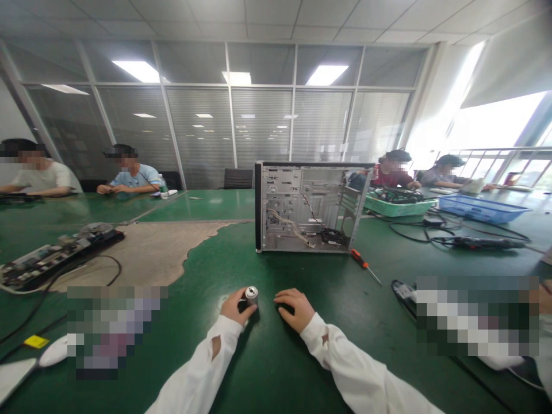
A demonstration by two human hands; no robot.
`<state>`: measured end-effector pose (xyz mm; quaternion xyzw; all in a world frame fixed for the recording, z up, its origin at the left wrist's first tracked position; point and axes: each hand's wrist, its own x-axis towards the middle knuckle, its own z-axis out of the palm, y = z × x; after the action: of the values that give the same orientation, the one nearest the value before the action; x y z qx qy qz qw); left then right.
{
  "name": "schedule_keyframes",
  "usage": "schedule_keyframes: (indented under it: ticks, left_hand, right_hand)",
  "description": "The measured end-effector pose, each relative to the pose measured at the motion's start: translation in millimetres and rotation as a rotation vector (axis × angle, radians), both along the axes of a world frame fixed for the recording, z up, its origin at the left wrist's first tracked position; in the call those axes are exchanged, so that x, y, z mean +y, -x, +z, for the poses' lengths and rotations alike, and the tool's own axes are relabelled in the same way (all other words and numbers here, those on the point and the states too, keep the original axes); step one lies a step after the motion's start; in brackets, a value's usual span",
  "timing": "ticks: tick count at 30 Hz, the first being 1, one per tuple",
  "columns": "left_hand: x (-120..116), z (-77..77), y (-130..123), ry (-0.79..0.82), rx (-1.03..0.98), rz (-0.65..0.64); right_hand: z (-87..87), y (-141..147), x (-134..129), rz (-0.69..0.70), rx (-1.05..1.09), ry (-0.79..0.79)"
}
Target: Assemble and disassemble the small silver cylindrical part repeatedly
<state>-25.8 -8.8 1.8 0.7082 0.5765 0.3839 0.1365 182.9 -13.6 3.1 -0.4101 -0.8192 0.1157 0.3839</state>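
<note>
On the green table (233,356), my left hand (235,306) is wrapped round a small metal cylinder (252,296) with a pale top, which stands upright. To its right, my right hand (297,307) rests on the tabletop with fingers curved and apart, holding nothing. Beyond both hands stands an open computer case (310,210), its bare metal inside facing me, with loose wires and a dark part at the bottom. A screwdriver (365,266) with an orange and black handle lies by the case's lower right corner.
A circuit assembly (60,256) with cables lies at the left. A green basket (399,208) of cables, a blue basket (483,210) and a black tool (487,243) are at the right. Blurred patches cover items on both near sides. Several people sit around the table.
</note>
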Motion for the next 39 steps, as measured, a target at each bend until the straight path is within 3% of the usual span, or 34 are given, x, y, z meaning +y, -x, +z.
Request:
schedule_keyframes:
  ticks: [7,10,13,19,27,39]
  left_hand:
    - [2,-4.0,0,-0.009,-0.015,-0.008]
    - [2,-5.0,0,0.003,-0.014,-0.011]
    - [3,-6.3,0,0.003,-0.011,-0.014]
    - [7,-13.2,0,-0.027,-0.01,-0.068]
    - [11,-20.2,3,-0.016,-0.111,-0.077]
    - [12,-22.7,3,-0.015,-0.097,-0.053]
  right_hand:
    - [-1.7,2,-1,0.022,0.019,0.038]
    - [-1.2,-2,4,0.001,0.348,0.19]
    - [-6.3,-9,17,-0.106,0.648,0.318]
    - [-24.3,-21,40,-0.212,0.852,0.444]
    - [-22.3,-20,37,-0.199,0.925,0.517]
    - [-14.3,-17,31,-0.183,0.867,0.518]
